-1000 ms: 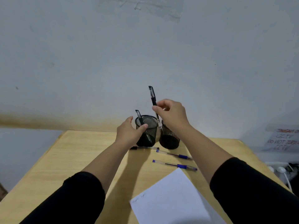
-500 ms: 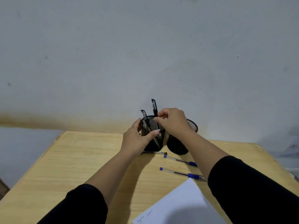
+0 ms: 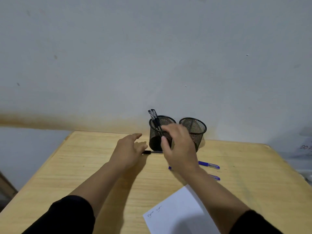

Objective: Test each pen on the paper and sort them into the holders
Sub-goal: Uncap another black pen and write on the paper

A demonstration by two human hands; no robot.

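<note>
With two black pens (image 3: 154,119) standing in the left holder (image 3: 160,132), both hands, left hand (image 3: 130,152) and right hand (image 3: 179,149), are hovering released and holding nothing, so picking a counter pen (image 3: 152,152) for testing on the paper (image 3: 179,211) is probably coming next.

Soft, dim light on our table

Our right hand (image 3: 179,149) looks blurry. Faint shadows lie under our arms. The edges bend.

Office/study rm, wood desk (image 3: 87,159), mesh pen holders (image 3: 194,130), paper (image 3: 182,215); bare wall (image 3: 152,56)
</note>
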